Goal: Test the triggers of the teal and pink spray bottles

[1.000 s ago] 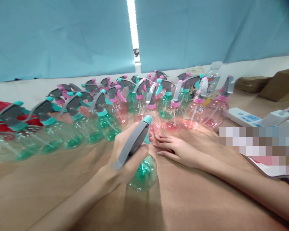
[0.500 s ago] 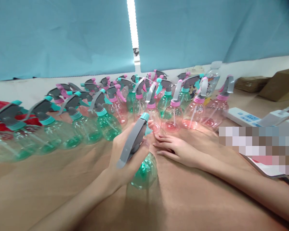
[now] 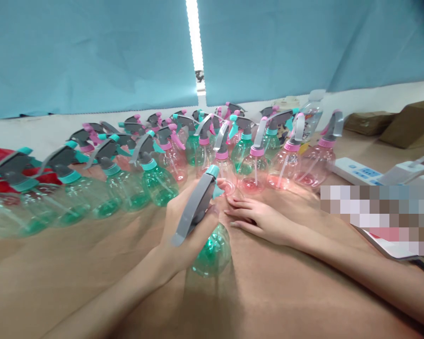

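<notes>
My left hand (image 3: 183, 226) is wrapped round the neck of a green spray bottle (image 3: 212, 252), whose grey trigger head with a teal nozzle points up and away from me. The bottle stands about upright at the middle of the table; whether its base touches the top I cannot tell. My right hand (image 3: 259, 220) lies palm down on the table to the right of it, fingers stretched out. Just beyond those fingertips stands a pink spray bottle (image 3: 228, 172). Another green spray bottle (image 3: 159, 183) is behind my left hand.
Rows of green and pink spray bottles (image 3: 109, 188) fill the back and left of the brown table (image 3: 286, 296). At the right are a white power strip (image 3: 353, 170), a partly blurred-out device, and cardboard boxes (image 3: 410, 125). A clear drink bottle (image 3: 313, 113) stands behind.
</notes>
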Demonstrator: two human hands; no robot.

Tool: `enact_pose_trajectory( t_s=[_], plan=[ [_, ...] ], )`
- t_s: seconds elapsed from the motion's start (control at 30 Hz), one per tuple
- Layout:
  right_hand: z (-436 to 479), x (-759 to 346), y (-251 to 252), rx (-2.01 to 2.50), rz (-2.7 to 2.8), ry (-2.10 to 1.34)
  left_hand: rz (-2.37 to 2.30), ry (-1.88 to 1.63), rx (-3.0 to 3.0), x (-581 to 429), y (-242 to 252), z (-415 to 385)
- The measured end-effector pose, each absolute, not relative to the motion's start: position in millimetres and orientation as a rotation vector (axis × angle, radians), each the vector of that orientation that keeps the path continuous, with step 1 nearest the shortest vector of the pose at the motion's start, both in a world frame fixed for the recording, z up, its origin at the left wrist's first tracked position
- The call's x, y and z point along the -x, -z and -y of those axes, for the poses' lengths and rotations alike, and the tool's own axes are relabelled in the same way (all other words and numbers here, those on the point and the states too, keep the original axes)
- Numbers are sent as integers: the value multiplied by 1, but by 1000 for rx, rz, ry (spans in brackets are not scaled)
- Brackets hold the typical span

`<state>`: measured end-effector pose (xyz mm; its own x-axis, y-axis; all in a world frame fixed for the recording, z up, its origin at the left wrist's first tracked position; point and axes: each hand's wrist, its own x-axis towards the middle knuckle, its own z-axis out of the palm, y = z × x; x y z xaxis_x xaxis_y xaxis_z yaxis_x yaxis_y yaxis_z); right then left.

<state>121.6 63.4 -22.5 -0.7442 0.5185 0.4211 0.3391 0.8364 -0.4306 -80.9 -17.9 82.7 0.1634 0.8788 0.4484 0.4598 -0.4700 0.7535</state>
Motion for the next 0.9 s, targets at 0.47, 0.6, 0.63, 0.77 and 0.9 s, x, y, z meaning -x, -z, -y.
enact_pose_trajectory(
  t_s=[0.47, 0.6, 0.63, 0.77, 0.9],
  plan=[
    [-65, -122, 24, 640, 2502, -439, -1232, -1259, -1996, 81, -83, 17],
    [-65, -122, 25, 637, 2499, -439, -1235, -1243, -1985, 81, -82, 18],
    [-65, -123, 25, 639, 2496, -440, -1239, -1245, -1987, 81, -82, 18],
    [-65, -122, 26, 638, 2478, -446, -1222, -1248, -1993, 82, -81, 18],
    [-64, -122, 24, 636, 2478, -440, -1223, -1262, -1995, 81, -83, 17]
  ],
)
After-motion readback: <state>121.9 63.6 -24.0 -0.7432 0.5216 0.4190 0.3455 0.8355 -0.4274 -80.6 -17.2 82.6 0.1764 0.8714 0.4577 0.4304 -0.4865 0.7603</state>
